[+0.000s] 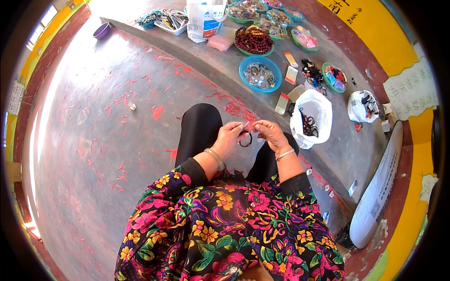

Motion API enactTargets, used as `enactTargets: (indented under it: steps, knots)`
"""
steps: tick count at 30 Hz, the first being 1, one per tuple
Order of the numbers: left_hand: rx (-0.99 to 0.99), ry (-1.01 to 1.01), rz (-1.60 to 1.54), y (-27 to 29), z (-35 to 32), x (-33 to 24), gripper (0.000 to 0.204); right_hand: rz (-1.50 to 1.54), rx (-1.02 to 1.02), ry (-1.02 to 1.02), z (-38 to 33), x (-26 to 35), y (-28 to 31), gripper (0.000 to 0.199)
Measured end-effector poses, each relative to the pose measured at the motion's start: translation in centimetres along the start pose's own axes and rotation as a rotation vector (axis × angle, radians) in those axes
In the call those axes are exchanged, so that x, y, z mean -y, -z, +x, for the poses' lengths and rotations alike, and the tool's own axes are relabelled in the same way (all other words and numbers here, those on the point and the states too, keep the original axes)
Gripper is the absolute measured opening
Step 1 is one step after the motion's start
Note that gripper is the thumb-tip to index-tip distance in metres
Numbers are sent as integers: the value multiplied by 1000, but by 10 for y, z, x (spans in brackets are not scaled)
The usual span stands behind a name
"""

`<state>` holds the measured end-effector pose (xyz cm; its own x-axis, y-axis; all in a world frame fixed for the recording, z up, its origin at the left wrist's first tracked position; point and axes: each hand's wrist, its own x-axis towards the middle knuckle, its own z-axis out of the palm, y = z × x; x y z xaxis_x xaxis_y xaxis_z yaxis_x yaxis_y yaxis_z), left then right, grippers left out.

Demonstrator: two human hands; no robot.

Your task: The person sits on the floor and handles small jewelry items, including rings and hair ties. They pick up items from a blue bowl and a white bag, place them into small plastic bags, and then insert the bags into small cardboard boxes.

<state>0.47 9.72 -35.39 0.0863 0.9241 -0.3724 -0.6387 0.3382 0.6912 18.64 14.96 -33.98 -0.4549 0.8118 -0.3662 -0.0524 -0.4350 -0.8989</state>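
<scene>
Got this thin, black, round elastic-looking loop (251,139) mid-frame, pinched in my left hand (228,136), can't tell if my right hand (272,133) grips anything, probably light and stretchy, so rim's best.

The view looks steeply down from the wearer's head through the left of two side-by-side fisheye lenses, upright and unmirrored. The bare left hand (228,138) and bare right hand (272,136) sit near the dial's centre; the black, flower-printed top (225,220) looms closest at six o'clock. Grey concrete floor (79,122) spreads toward nine; a yellow-and-maroon wall (372,44) curves from one to four.
</scene>
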Motion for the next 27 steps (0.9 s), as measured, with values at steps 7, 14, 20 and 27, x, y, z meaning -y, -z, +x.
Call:
enactTargets:
  steps: [7, 14, 20, 27]
  knots:
    - [-26, 2, 70, -1, 1, 4, 14, -83, -14, 102, -1, -10, -8, 16]
    - [-18, 29, 36, -4, -2, 0, 13, -48, -95, 133, 0, -16, -7, 10]
    - [4, 52, 84, -4, -2, 0, 12, -65, -80, 144, -3, -13, -11, 11]
    - [0, 126, 119, -3, -4, -5, 12, -38, -55, 141, -3, -12, -12, 16]
